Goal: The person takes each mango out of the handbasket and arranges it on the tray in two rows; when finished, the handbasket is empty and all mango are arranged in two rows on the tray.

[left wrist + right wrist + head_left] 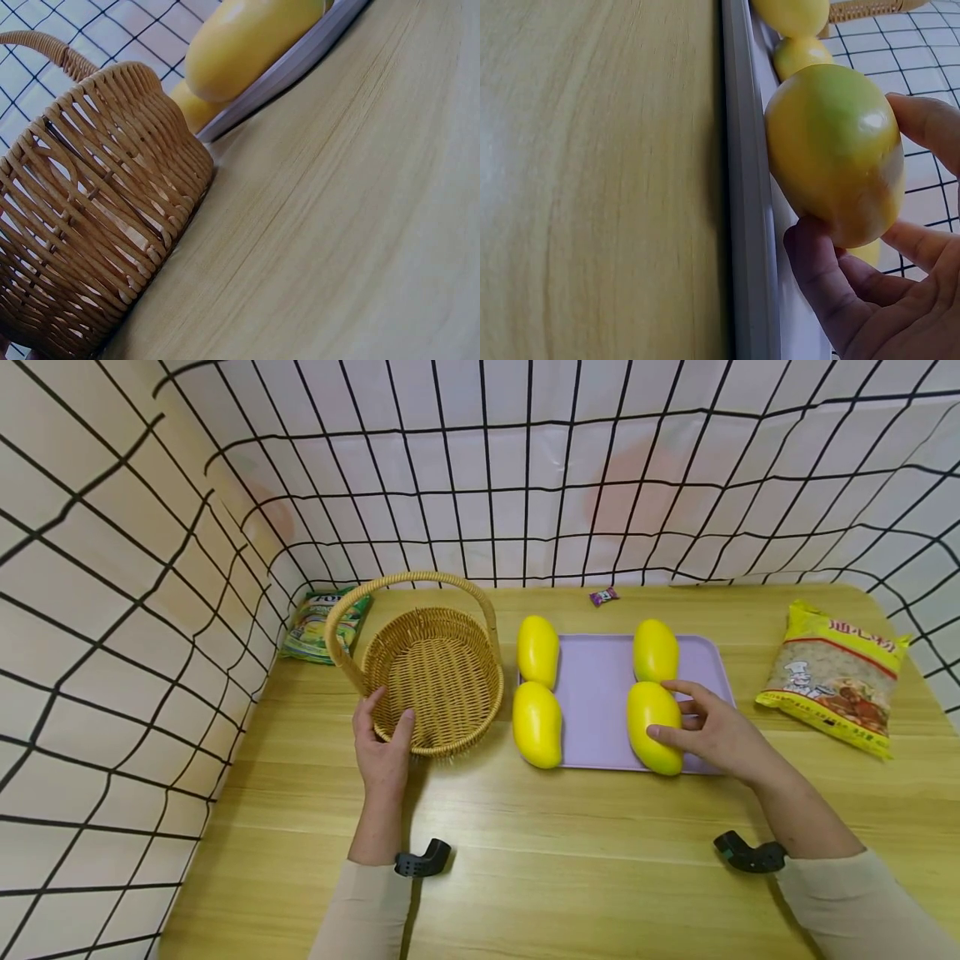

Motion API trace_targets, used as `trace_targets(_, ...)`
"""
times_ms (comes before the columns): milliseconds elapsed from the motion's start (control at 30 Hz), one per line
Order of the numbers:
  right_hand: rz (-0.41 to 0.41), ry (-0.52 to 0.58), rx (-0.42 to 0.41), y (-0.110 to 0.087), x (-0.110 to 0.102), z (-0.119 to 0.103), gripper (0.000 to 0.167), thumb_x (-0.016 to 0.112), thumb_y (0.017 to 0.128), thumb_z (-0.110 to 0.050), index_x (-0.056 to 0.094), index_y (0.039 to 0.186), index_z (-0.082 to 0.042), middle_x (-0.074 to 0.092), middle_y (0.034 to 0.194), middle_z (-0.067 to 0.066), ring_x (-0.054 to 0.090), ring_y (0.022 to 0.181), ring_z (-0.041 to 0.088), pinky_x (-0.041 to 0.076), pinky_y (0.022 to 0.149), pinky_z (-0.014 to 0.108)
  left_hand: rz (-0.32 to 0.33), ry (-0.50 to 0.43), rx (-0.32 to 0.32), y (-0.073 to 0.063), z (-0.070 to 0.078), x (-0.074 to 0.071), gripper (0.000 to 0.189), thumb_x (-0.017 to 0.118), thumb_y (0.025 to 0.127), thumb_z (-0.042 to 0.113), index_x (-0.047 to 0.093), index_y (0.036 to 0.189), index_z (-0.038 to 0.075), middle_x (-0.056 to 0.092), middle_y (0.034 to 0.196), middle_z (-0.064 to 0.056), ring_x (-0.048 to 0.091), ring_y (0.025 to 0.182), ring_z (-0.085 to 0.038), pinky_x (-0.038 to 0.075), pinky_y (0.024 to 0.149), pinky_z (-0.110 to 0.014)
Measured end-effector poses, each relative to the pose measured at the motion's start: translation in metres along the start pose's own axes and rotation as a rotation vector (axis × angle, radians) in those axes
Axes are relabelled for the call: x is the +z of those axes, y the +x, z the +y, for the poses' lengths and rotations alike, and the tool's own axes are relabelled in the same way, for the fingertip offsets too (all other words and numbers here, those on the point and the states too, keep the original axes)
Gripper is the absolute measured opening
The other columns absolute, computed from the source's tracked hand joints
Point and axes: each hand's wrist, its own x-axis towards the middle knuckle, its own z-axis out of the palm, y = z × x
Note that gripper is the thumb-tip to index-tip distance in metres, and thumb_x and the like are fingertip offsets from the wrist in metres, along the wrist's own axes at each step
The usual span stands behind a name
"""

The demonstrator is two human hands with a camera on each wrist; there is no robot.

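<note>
My right hand (712, 731) holds a yellow mango (654, 728) at the tray's right front, thumb on the near side and fingers at the far side. In the right wrist view this mango (836, 150) shows a greenish end. Behind it lies another mango (656, 650). Two more, a rear mango (537, 652) and a front mango (537, 725), lie at the left end of the lilac tray (596, 702). My left hand (381, 760) grips the near left rim of a wicker basket (438, 689) with an upright handle. Nothing lies inside the basket.
A green packet (318, 635) lies behind the basket on the left. Right of the tray is a yellow-topped food bag (836, 677). A small purple wrapped candy (603, 597) lies behind the tray. Grid-patterned cloth (480, 468) walls the table's back and sides.
</note>
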Motion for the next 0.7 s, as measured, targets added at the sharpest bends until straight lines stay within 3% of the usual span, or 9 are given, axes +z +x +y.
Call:
trace_targets(300, -0.003, 0.011, -0.01, 0.0017, 0.0004, 0.0017, 0.094, 0.07, 0.093, -0.053, 0.023, 0.162, -0.011, 0.038, 0.15, 0.031, 0.051, 0.125, 0.042, 0.053, 0.086, 0.031, 0.001, -0.008, -0.003, -0.0001, 0.0008, 0.0001, 0.052, 0.073, 0.09, 0.011, 0.055, 0.139, 0.003, 0.03, 0.165, -0.016, 0.015, 0.158, -0.034, 0.013, 0.128, -0.056)
trace_targets(700, 0.003, 0.014, -0.018, 0.0024, 0.0016, 0.005, 0.09, 0.069, 0.093, -0.053, 0.027, 0.16, -0.009, 0.039, 0.148, 0.031, 0.05, 0.123, 0.04, 0.05, 0.084, 0.028, 0.002, -0.003, -0.005, 0.0002, 0.0011, 0.0004, 0.052, 0.073, 0.09, 0.011, 0.057, 0.139, 0.006, 0.03, 0.164, -0.015, 0.017, 0.158, -0.033, 0.016, 0.128, -0.054)
